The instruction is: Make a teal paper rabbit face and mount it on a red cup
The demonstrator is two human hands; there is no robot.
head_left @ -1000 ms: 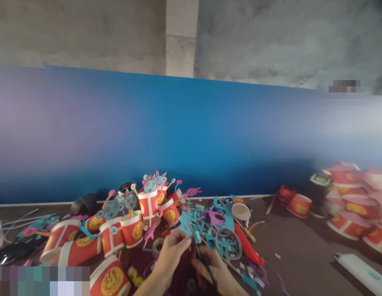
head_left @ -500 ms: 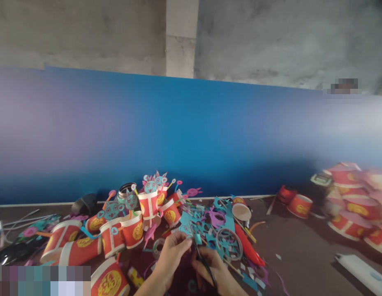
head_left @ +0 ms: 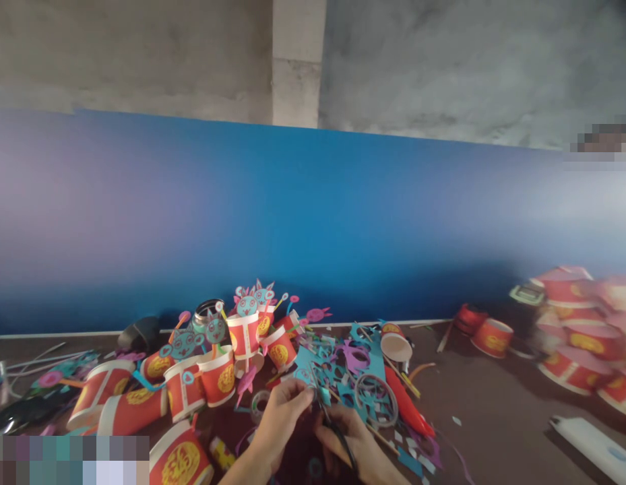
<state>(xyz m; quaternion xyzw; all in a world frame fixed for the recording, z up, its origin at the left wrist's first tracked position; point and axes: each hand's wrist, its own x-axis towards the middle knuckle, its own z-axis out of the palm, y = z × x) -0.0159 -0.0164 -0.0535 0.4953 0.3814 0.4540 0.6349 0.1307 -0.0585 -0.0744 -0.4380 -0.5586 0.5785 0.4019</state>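
Observation:
In my right hand (head_left: 350, 434) is a pair of scissors (head_left: 337, 431) with dark handles, its blades pointing up and away from me. My left hand (head_left: 287, 417) is pinched at the fingertips on a small piece of light-blue paper (head_left: 303, 374), right beside the scissor blades. How far the blades stand apart is too small to make out. Beyond both hands lies a heap of cut blue paper scraps (head_left: 333, 364), with a purple cut-out (head_left: 354, 357) among them. A roll of clear tape (head_left: 259, 404) rests just left of my left hand.
Red paper cups (head_left: 216, 377) with paper faces and arms crowd the left side. A large tape roll (head_left: 376, 401) and a red tube-like object (head_left: 406, 404) lie right of the hands. More cups (head_left: 580, 337) are stacked far right, near a white device (head_left: 596, 448). A blue partition (head_left: 313, 222) stands behind.
Both hands stay almost in place, with the scissors shifted very slightly. A blurred-out patch above the partition at the right has moved further right.

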